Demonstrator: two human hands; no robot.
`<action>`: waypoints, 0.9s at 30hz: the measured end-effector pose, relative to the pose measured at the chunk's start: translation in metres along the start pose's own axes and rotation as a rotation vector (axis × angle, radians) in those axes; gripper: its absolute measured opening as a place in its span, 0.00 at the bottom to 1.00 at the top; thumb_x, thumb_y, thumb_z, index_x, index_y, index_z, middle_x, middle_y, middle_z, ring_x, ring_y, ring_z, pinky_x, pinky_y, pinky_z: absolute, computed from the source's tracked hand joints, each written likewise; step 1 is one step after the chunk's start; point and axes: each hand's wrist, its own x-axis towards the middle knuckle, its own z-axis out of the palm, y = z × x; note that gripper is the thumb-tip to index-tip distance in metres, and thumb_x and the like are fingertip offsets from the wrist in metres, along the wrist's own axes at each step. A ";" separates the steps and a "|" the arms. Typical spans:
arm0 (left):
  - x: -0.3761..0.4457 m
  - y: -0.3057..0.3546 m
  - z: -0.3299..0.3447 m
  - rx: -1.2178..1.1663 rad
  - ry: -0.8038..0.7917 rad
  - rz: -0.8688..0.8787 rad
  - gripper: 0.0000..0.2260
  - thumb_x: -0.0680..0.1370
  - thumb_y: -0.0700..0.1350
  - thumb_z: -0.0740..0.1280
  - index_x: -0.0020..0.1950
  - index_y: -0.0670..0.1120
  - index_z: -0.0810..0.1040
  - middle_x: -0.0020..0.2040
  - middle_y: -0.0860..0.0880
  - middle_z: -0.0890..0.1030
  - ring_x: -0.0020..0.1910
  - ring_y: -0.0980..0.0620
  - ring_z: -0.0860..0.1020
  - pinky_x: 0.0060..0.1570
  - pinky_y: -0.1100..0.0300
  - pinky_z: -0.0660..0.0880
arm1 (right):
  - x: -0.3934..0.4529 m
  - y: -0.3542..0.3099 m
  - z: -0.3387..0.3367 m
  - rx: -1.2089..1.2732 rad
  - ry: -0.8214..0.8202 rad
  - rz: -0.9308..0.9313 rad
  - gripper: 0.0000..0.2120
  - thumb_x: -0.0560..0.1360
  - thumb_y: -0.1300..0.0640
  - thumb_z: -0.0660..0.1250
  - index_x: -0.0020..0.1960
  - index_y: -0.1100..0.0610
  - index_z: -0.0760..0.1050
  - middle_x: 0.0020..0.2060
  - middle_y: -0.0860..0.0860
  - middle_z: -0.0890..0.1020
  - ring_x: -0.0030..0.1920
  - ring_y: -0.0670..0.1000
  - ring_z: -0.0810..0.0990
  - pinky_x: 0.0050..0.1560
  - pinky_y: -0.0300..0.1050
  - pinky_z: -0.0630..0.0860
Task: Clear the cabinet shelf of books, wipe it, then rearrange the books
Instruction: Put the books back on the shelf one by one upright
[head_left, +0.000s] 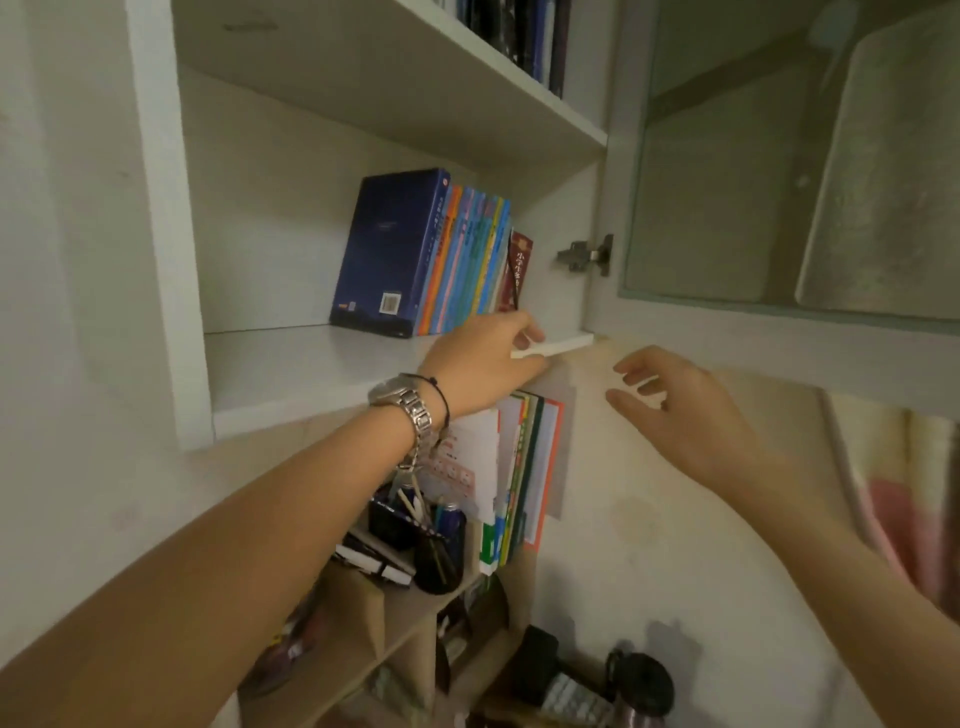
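The cabinet shelf (311, 364) holds 1 upright row of books (426, 254) at its right rear; its left part is bare. Judged stage: unclear, either clearing unfinished or rearranging under way. No cloth is visible. The left hand (483, 358) rests at the shelf's front edge, below the books, fingers curled; grip cannot be confirmed. The right hand (675, 400) hovers right of the shelf, fingers spread, holding nothing.

White cabinet shelf (311, 364), dark blue book (384, 249), orange, blue, green and yellow spines (467, 260), silver watch (410, 405)
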 end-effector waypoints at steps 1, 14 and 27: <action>-0.009 0.002 0.010 -0.033 -0.003 0.019 0.13 0.78 0.51 0.64 0.62 0.51 0.75 0.58 0.55 0.78 0.55 0.57 0.76 0.55 0.55 0.75 | -0.014 0.004 -0.002 -0.010 0.008 0.012 0.11 0.75 0.52 0.68 0.57 0.51 0.75 0.52 0.47 0.79 0.50 0.49 0.78 0.53 0.49 0.75; -0.124 0.039 0.201 -0.424 -0.259 0.074 0.08 0.78 0.48 0.66 0.57 0.51 0.79 0.54 0.57 0.80 0.55 0.62 0.76 0.57 0.63 0.73 | -0.211 0.095 -0.010 -0.073 0.025 0.339 0.12 0.76 0.54 0.68 0.59 0.53 0.75 0.53 0.46 0.78 0.51 0.47 0.78 0.50 0.47 0.76; -0.232 0.107 0.343 -0.577 -0.640 0.079 0.08 0.78 0.46 0.66 0.55 0.53 0.79 0.53 0.58 0.81 0.54 0.60 0.78 0.54 0.61 0.76 | -0.435 0.149 -0.009 -0.048 0.139 0.907 0.11 0.76 0.58 0.69 0.57 0.52 0.75 0.51 0.46 0.79 0.51 0.48 0.78 0.51 0.46 0.77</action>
